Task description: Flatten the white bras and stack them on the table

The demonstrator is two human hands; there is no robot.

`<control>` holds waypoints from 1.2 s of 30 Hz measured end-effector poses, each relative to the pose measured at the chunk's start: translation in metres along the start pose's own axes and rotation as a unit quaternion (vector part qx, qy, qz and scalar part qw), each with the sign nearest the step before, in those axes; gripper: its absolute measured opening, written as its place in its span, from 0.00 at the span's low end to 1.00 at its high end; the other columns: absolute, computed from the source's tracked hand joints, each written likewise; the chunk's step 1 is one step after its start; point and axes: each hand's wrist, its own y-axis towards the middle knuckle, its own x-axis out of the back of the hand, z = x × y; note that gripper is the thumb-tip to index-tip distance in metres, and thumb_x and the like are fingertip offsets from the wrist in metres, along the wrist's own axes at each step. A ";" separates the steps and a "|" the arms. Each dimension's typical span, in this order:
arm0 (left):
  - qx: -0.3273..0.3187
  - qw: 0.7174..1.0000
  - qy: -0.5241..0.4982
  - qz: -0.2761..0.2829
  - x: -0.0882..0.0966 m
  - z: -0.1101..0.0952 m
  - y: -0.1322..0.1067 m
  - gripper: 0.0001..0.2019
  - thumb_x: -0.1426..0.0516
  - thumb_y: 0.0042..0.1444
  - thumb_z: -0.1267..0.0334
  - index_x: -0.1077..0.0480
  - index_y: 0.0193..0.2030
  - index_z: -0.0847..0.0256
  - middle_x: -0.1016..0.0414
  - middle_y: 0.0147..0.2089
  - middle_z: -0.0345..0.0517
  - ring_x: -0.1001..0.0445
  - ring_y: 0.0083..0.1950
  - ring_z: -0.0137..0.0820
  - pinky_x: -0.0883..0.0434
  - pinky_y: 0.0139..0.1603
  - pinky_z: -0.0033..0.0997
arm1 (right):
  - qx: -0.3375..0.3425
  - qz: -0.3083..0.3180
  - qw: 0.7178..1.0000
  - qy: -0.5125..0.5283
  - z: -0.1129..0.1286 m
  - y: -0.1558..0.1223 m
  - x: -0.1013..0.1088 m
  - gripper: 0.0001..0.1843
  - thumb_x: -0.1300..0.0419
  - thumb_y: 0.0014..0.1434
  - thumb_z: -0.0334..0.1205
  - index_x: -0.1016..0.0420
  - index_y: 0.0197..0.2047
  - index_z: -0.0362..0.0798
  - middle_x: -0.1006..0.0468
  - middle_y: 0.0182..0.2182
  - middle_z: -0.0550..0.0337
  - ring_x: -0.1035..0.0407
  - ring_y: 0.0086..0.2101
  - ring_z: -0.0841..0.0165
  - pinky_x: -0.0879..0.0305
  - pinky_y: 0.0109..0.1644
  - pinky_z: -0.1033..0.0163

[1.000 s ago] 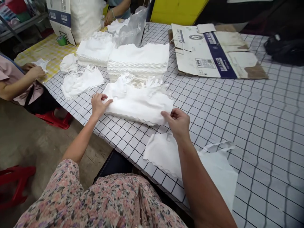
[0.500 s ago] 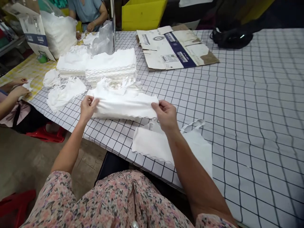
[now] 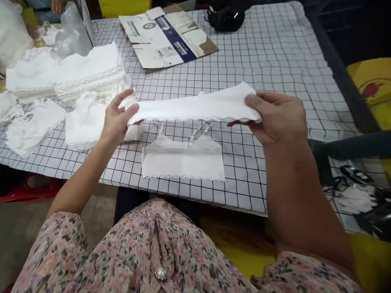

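Between my two hands a white camisole top is stretched out sideways, held above the table. My left hand pinches its left end between thumb and fingers. At the other end my right hand grips the fabric, thumb on top. Below it a second white camisole with thin straps lies flat, its scalloped hem toward me. A small pile of white tops sits behind my left forearm, partly hidden by it.
Taller stacks of folded white garments stand at the back left, near crumpled white pieces. A flattened cardboard box and a black bag lie farther back on the checked tablecloth. Another person's hand shows at the top left.
My hands have lifted the camisole off the pile and carried it right, over the one lying on the table. The view has turned to the right.
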 end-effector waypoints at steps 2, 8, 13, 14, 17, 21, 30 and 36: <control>0.057 0.998 0.004 0.036 -0.010 0.019 -0.033 0.35 0.24 0.56 0.55 0.27 0.68 0.57 0.18 0.41 0.47 0.13 0.45 0.44 0.13 0.41 0.45 | -0.064 -0.015 0.998 -0.003 -0.019 -0.023 0.022 0.20 0.16 0.47 0.48 0.16 0.36 0.49 0.15 0.34 0.51 0.21 0.30 0.60 0.18 0.24 0.53; 0.226 0.972 0.025 0.068 -0.021 0.075 -0.098 0.34 0.25 0.50 0.57 0.23 0.64 0.63 0.17 0.34 0.45 0.23 0.28 0.30 0.23 0.26 0.30 | -0.277 0.031 0.959 -0.048 -0.073 -0.076 0.043 0.31 0.11 0.29 0.47 0.15 0.36 0.46 0.17 0.26 0.54 0.26 0.21 0.61 0.24 0.17 0.54; 0.202 0.976 0.049 0.062 -0.016 0.076 -0.105 0.35 0.27 0.52 0.56 0.24 0.67 0.61 0.16 0.37 0.45 0.21 0.32 0.30 0.22 0.32 0.29 | -0.274 0.072 0.958 -0.042 -0.077 -0.093 0.049 0.39 0.12 0.31 0.52 0.18 0.45 0.47 0.17 0.25 0.59 0.29 0.16 0.63 0.24 0.18 0.54; 0.196 0.977 0.057 0.062 -0.014 0.074 -0.107 0.35 0.27 0.53 0.56 0.24 0.68 0.61 0.15 0.39 0.46 0.20 0.34 0.30 0.21 0.33 0.29 | -0.278 0.075 0.957 -0.043 -0.076 -0.097 0.050 0.41 0.12 0.30 0.53 0.20 0.46 0.48 0.17 0.25 0.60 0.29 0.16 0.64 0.24 0.18 0.55; 0.181 0.978 0.086 0.065 -0.010 0.070 -0.116 0.34 0.27 0.52 0.57 0.22 0.66 0.61 0.14 0.48 0.52 0.17 0.43 0.34 0.19 0.39 0.29 | -0.292 0.075 0.952 -0.047 -0.076 -0.107 0.053 0.45 0.12 0.31 0.55 0.26 0.49 0.50 0.16 0.26 0.60 0.28 0.17 0.63 0.24 0.18 0.56; 0.179 0.976 0.110 0.054 -0.007 0.072 -0.125 0.31 0.26 0.51 0.57 0.18 0.63 0.61 0.15 0.55 0.55 0.20 0.40 0.31 0.24 0.32 0.26 | -0.291 0.077 0.952 -0.057 -0.079 -0.114 0.051 0.49 0.13 0.34 0.58 0.33 0.52 0.52 0.16 0.27 0.61 0.27 0.17 0.62 0.24 0.19 0.56; 0.083 0.971 0.216 0.061 0.007 0.087 -0.131 0.24 0.30 0.59 0.57 0.17 0.62 0.57 0.19 0.53 0.50 0.43 0.24 0.17 0.38 0.20 0.22 | -0.300 0.106 0.935 -0.157 -0.081 -0.117 0.061 0.46 0.16 0.39 0.66 0.36 0.48 0.54 0.20 0.25 0.65 0.31 0.17 0.64 0.24 0.22 0.54; -0.191 0.856 0.473 0.081 -0.014 0.101 -0.140 0.34 0.33 0.68 0.49 0.32 0.77 0.54 0.27 0.69 0.59 0.22 0.66 0.49 0.21 0.68 0.54 | 0.071 0.116 0.863 -0.487 -0.091 -0.143 0.036 0.37 0.44 0.73 0.70 0.26 0.67 0.47 0.15 0.53 0.39 0.21 0.56 0.41 0.26 0.62 0.30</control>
